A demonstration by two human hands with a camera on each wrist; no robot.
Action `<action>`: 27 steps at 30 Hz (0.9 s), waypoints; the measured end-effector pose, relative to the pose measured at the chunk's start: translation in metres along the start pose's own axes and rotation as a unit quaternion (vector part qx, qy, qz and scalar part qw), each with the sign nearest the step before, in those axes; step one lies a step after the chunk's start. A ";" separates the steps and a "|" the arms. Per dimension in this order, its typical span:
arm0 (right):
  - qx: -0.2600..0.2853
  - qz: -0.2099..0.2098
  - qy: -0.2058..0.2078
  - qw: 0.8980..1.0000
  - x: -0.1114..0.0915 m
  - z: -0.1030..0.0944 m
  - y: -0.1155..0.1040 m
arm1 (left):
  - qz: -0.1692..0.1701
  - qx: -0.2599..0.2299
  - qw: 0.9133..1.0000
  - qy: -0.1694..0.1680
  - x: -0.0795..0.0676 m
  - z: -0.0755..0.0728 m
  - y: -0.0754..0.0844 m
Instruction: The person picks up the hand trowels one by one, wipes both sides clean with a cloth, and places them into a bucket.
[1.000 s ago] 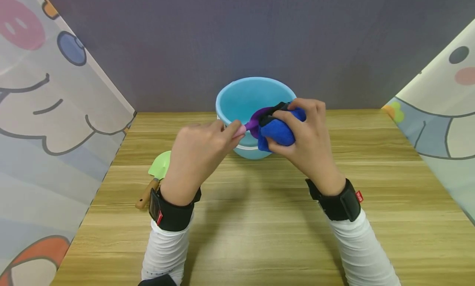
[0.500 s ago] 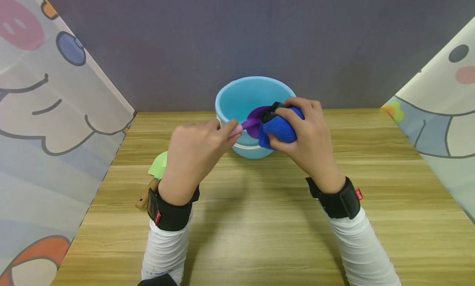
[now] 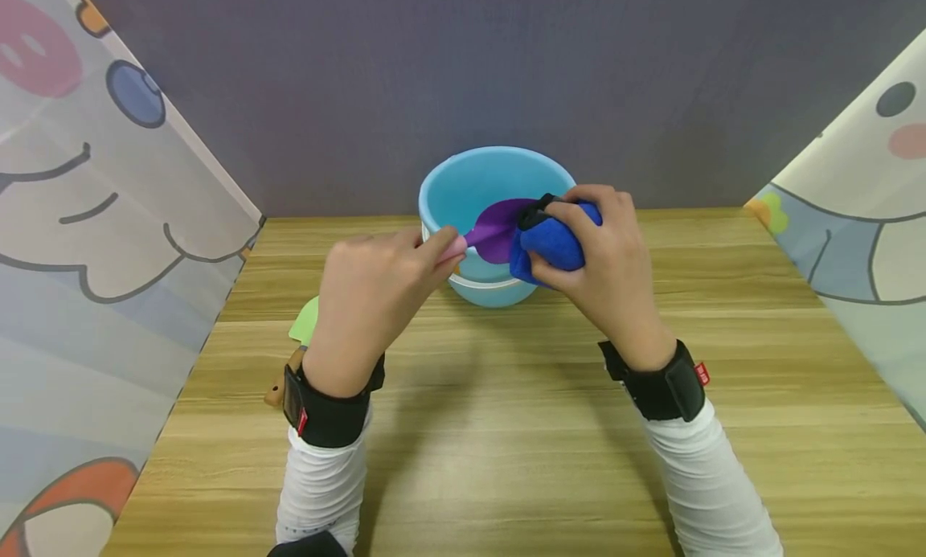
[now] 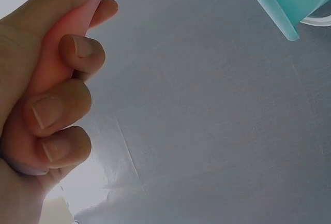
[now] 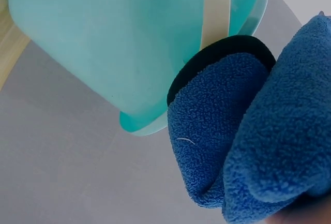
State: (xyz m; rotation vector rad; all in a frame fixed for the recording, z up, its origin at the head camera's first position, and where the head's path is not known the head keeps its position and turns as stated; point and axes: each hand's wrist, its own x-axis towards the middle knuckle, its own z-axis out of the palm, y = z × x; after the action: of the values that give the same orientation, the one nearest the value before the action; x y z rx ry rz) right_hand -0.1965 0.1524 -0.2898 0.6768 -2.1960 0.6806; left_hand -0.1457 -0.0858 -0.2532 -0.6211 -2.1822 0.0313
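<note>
My left hand (image 3: 383, 300) grips the pink handle (image 4: 51, 63) of a small purple trowel (image 3: 497, 229), fingers curled round it in the left wrist view. The trowel's blade points right, held above the front of a light blue bucket (image 3: 492, 296). My right hand (image 3: 615, 268) holds a bunched blue cloth (image 3: 553, 247) with black edging against the far end of the blade, covering its tip. In the right wrist view the folded cloth (image 5: 284, 120) fills the right side, in front of the bucket wall (image 5: 103, 32).
A green trowel (image 3: 305, 320) with a wooden handle (image 3: 275, 392) lies on the wooden table (image 3: 492, 460) at the left, partly hidden behind my left wrist. A grey wall (image 3: 506, 59) stands behind the bucket, with cartoon-printed panels (image 3: 65, 219) on both sides.
The left hand has drifted a little left with the trowel. The cloth has slid right along the blade, so more purple shows. The bucket has stayed in place.
</note>
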 end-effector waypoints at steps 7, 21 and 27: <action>-0.004 0.010 -0.005 1.000 0.001 -0.002 0.003 | -0.002 0.000 1.000 -0.005 0.000 0.001 -0.001; -0.016 0.028 0.038 0.999 0.002 -0.011 0.011 | -0.036 -0.034 0.999 -0.011 -0.001 0.005 -0.006; -0.024 0.039 0.058 0.997 0.003 -0.016 0.012 | -0.052 -0.028 0.998 -0.021 -0.001 0.007 -0.008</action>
State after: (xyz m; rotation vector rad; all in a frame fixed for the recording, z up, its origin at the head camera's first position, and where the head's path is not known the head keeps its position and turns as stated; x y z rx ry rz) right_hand -0.1981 0.1707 -0.2813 0.5158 -2.1334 0.6878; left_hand -0.1538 -0.0920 -0.2564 -0.5416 -2.2596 -0.0721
